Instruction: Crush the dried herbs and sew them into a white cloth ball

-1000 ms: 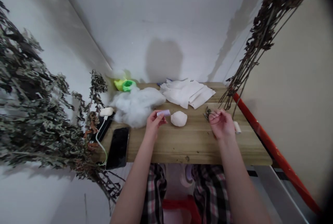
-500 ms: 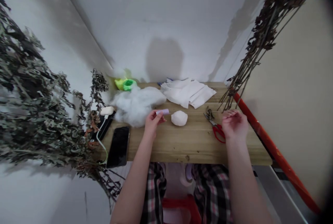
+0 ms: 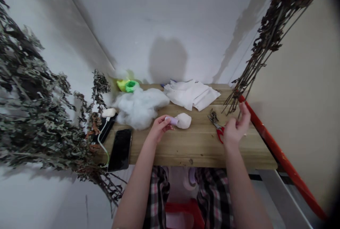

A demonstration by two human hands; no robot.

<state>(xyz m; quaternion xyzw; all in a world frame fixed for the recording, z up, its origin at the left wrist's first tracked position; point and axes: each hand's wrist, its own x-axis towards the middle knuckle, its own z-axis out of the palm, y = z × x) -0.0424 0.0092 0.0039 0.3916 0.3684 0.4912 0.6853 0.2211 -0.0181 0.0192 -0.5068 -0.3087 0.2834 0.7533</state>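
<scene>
My left hand [image 3: 160,128] pinches a small pale purple thread spool [image 3: 171,120] over the wooden table. The spool's far end meets a round white cloth-like ball [image 3: 184,121] in this view; whether they touch I cannot tell. Off to the right, my right hand [image 3: 236,126] is raised, one finger pointing up and the others curled in; anything thin held in it is too small to see. Beside it lie red-handled scissors [image 3: 219,131], their grips partly hidden behind the hand, with a dark dried scrap [image 3: 213,115] at the blades.
White fibre stuffing [image 3: 140,106], white cloth pieces [image 3: 192,94] and a green roll [image 3: 131,86] lie along the back. A phone [image 3: 120,150] and a cabled white charger [image 3: 108,112] are at left. Dried plants [image 3: 39,126] crowd the left; dried stems [image 3: 265,48] hang right.
My left hand has moved slightly right and nearer me, bringing the spool to the ball. My right hand has turned, with one finger raised, and now covers part of the scissors' handles.
</scene>
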